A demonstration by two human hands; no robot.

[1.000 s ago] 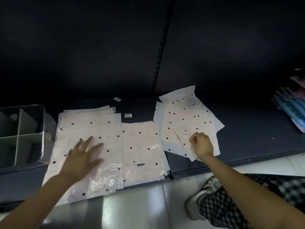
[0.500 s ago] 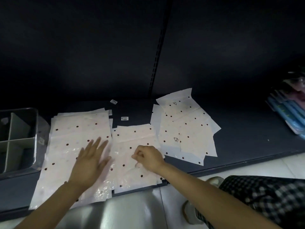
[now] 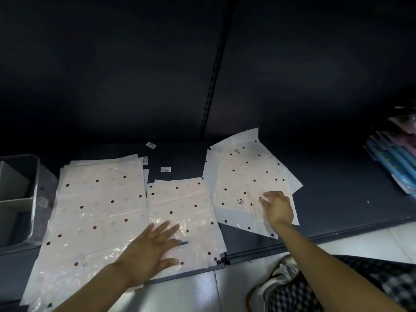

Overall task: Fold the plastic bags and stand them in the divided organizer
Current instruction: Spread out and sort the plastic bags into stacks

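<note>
- Nearest the camera, a checked trouser leg (image 3: 369, 287) and a sneaker (image 3: 278, 275) rest on the pale tiled floor (image 3: 193, 291), just in front of the dark shelf (image 3: 337, 199) that carries everything.
- The left hand (image 3: 153, 251) lies flat on the middle stack of bags (image 3: 182, 208), fingers straight and spread, pressing the glossy plastic down; it holds nothing.
- The right hand (image 3: 278, 208) reaches onto the right pile of bags (image 3: 245, 183), fingers loosely bent over the top sheet; whether they have pinched an edge I cannot tell.
- The step in hand looks like sorting and gathering: no bag is folded yet, and none stands in the divided organizer (image 3: 15, 199), which sits at the left end of the shelf, partly cut off by the frame.
- The next move likely calls for lifting a single sheet free of the right pile without dragging its neighbours.
- The bags are thin, pale pink with dark and faint dots, and shiny where creased; the large left stack (image 3: 96, 210) is neat, the right pile fanned and skewed, with small triangle marks printed.
- Further back, small white labels (image 3: 165, 169) lie on the shelf, and blue packets (image 3: 396, 163) sit far right.
</note>
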